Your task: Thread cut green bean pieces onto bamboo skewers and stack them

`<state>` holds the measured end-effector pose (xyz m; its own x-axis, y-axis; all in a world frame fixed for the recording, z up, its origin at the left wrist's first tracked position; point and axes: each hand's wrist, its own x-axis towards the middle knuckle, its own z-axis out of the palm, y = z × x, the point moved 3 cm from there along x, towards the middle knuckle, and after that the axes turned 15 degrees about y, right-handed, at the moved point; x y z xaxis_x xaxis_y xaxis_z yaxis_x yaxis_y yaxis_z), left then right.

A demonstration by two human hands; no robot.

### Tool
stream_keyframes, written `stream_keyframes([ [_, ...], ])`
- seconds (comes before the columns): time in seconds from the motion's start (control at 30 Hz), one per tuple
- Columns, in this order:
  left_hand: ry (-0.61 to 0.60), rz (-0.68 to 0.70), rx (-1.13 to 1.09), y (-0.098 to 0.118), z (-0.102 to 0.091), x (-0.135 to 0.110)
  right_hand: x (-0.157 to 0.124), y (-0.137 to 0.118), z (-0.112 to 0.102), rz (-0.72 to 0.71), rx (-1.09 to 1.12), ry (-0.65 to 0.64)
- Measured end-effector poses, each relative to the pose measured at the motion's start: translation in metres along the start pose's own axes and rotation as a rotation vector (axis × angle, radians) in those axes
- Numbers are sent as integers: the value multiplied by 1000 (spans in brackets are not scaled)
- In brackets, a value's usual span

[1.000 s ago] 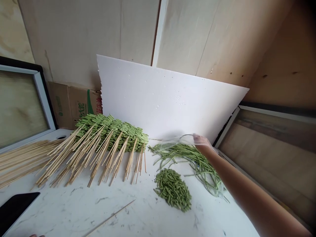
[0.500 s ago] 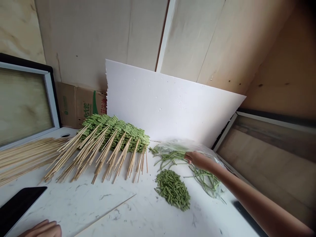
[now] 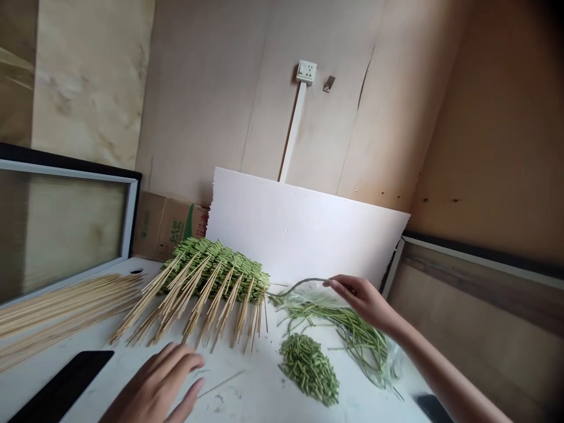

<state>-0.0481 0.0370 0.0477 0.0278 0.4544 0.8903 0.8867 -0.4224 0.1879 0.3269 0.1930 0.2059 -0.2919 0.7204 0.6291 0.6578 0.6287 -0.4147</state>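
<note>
A single long green bean (image 3: pixel 304 282) is pinched at one end by my right hand (image 3: pixel 359 296), and it arcs leftward above the plastic bag. Under that hand lies a tangle of long green beans (image 3: pixel 361 335), partly on the clear plastic bag (image 3: pixel 394 361). My left hand (image 3: pixel 163 382) hovers over the near table, thumb and fingers apart, holding nothing. Beside its thumb a lone bamboo skewer (image 3: pixel 222 383) rests on the table. A heap of short cut bean pieces (image 3: pixel 311 370) sits in front of the tangle. Skewered bean pieces (image 3: pixel 215 264) are stacked at the back, their bare sticks pointing toward me.
Loose bamboo skewers (image 3: pixel 66 305) spread along the left of the white marbled table (image 3: pixel 251 405). A black flat object (image 3: pixel 61 385) lies at the near left. Behind the stack stand a cardboard box (image 3: pixel 170 226) and a white foam board (image 3: pixel 304 226). A dark object (image 3: pixel 432 408) lies at the near right.
My right hand has lifted one long bean out of the tangle. My left hand has come further into view and opened. The camera has tilted upward, showing a wall socket.
</note>
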Motion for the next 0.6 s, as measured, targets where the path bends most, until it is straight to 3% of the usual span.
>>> stream_keyframes([
  [0.13, 30, -39, -113, 63, -7, 40, -42, -71, 42, -17, 122, -100],
  [0.23, -87, -115, -265, 83, 2, 47, -72, -115, 77, -151, 183, -150],
  [0.3, -164, -228, -312, 79, 8, 43, -87, -129, 95, -140, 226, -158],
  [0.4, -132, -320, -299, 57, 11, 35, -104, -122, 111, 1, 305, -205],
  [0.5, -44, -267, -274, 31, 9, 31, -120, -97, 116, 125, 338, -173],
  [0.6, -40, -183, -251, 11, 10, 27, -139, -72, 115, 197, 359, -90],
])
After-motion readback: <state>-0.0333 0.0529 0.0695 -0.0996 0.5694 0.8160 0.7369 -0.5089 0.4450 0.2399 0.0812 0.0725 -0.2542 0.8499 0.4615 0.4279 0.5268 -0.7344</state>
